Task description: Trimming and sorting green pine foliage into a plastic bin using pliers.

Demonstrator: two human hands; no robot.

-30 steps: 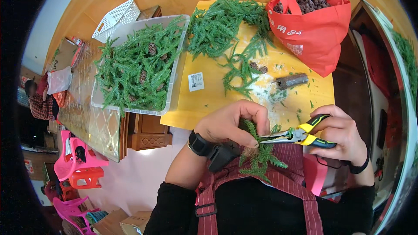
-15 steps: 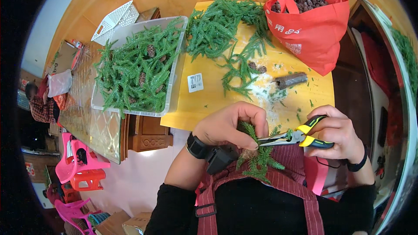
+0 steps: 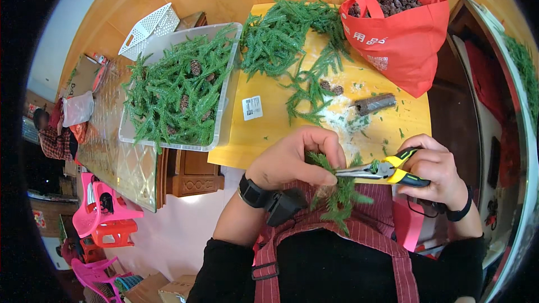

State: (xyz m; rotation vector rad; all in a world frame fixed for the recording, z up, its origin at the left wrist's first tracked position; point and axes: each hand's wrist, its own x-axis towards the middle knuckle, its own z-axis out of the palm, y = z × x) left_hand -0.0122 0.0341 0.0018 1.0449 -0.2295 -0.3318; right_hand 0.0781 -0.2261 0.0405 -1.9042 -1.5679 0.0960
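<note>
My left hand (image 3: 297, 160) pinches a green artificial pine sprig (image 3: 341, 205) between thumb and fingers, in front of my striped red apron. The sprig's needles hang below the thumb, and a small brownish part shows beside it. Closed round the yellow and black handles of a pair of pliers (image 3: 387, 169) is my right hand (image 3: 435, 168). The long metal jaws point left and reach the sprig right at my left thumb tip. What exactly the jaw tips grip is hidden by thumb and needles.
Beyond my hands stands a yellow table (image 3: 247, 140) with a pine-branch pile (image 3: 275, 45), a brown roll (image 3: 375, 104) and a white label (image 3: 252, 108). A red bag (image 3: 393, 45) of pine cones stands back right. Left are a clear bin (image 3: 224, 106) of greenery and a white basket (image 3: 147, 31).
The sprig has turned a little in my left hand. The plier jaws have moved slightly up at the thumb, and the handles look a bit closer together.
</note>
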